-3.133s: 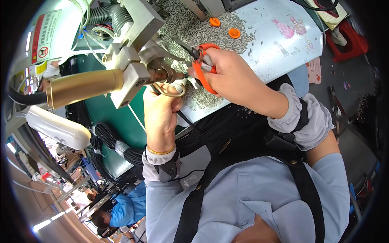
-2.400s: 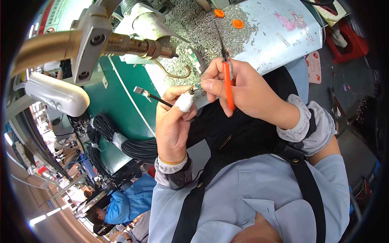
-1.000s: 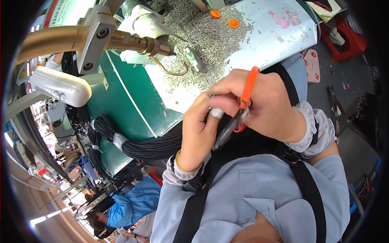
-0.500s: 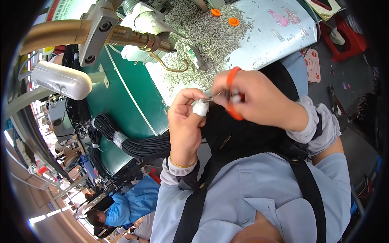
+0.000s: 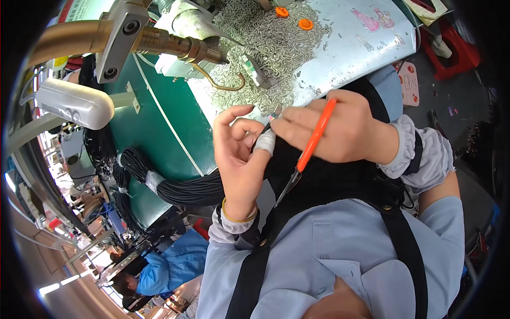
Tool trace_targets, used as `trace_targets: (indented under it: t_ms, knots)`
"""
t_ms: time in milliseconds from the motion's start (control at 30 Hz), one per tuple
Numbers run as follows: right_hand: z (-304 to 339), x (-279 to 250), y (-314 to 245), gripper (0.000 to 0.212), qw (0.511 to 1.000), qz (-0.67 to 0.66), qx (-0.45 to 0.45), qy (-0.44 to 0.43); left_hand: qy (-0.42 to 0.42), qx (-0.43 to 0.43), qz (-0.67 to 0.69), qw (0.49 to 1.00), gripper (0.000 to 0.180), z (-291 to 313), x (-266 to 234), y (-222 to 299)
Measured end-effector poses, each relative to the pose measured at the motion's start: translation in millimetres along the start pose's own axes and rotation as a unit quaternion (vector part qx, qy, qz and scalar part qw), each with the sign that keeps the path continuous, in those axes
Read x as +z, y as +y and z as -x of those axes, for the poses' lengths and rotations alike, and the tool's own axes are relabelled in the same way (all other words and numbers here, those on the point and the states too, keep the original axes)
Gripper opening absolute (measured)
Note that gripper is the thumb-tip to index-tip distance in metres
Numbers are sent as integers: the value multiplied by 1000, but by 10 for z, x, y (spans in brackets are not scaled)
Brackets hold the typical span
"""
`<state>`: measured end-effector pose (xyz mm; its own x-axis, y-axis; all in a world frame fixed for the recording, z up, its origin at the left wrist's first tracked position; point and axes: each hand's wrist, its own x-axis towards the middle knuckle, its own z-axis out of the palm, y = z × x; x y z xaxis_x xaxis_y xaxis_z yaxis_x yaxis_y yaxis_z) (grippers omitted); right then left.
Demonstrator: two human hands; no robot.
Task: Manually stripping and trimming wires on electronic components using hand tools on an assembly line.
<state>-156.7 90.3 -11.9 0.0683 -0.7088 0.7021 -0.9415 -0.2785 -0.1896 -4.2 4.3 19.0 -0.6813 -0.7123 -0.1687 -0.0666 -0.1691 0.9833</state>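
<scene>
My left hand [image 5: 238,159] pinches a thin black cable [image 5: 266,128] between its fingers and thumb; the thumb is wrapped in white tape [image 5: 265,142]. Small coloured strands [image 5: 272,117], too blurred to tell apart, show at the cable's tip. Thumb and fingertips of my right hand [image 5: 348,127] meet the left hand's at that tip. Orange-handled scissors [image 5: 317,134] sit in my right hand, their blades pointing down toward my black apron [image 5: 319,183]. Where the rest of the cable runs is mostly hidden.
Many small metal pieces [image 5: 255,64] cover the worktop beyond my hands, with two orange rings [image 5: 305,24] on it. A brass nozzle arm [image 5: 175,48] and white lamp [image 5: 74,103] reach in from the left. Bundled black cables [image 5: 191,192] lie over a green surface [image 5: 159,127]. Someone in blue [image 5: 178,260] sits lower left.
The scissors have swung from the cable's tip to point down toward the apron. My right fingertips have come to the cable end, and my left fingers have spread somewhat.
</scene>
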Motion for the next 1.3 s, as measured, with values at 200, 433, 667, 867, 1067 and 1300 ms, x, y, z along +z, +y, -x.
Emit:
trace_targets:
  t_ms: [200, 433, 667, 867, 1067, 1300]
  knots:
    - [-7, 64, -64, 14, 818, -434, 369, -82, 18, 100, -40, 994, 34, 48, 1, -45]
    - [-110, -33, -90, 13, 605, -643, 463, -73, 11, 124, -59, 990, 31, 39, 32, -27]
    - [38, 14, -176, 9, 933, -291, 209, 11, -24, 200, -262, 944, 32, 48, -106, -29]
    - [23, 31, -217, 11, 977, -165, 117, 60, -71, -55, 154, 984, 30, 10, -160, -31]
    - [13, 105, -244, 10, 831, -451, 325, 24, 1, 110, -92, 990, 26, 102, -38, -63]
    - [-59, 35, -233, 13, 595, -664, 453, -1, 38, -25, 80, 996, 23, 69, -11, -60]
